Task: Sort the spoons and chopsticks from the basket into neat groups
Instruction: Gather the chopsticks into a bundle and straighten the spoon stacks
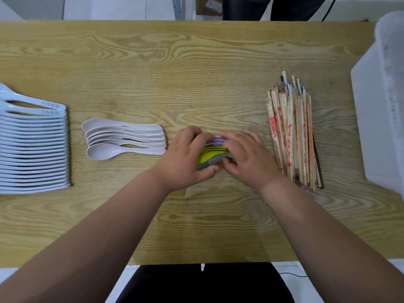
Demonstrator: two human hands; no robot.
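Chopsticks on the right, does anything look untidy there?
Slightly. The chopsticks lie together in one pile, but their far ends are uneven: a few poke out past the rest, some with blue tips.

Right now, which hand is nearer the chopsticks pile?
Right. The right hand grips the coloured spoons just left of the chopsticks, its wrist close beside the pile. The left hand holds the same spoons' other end, farther left.
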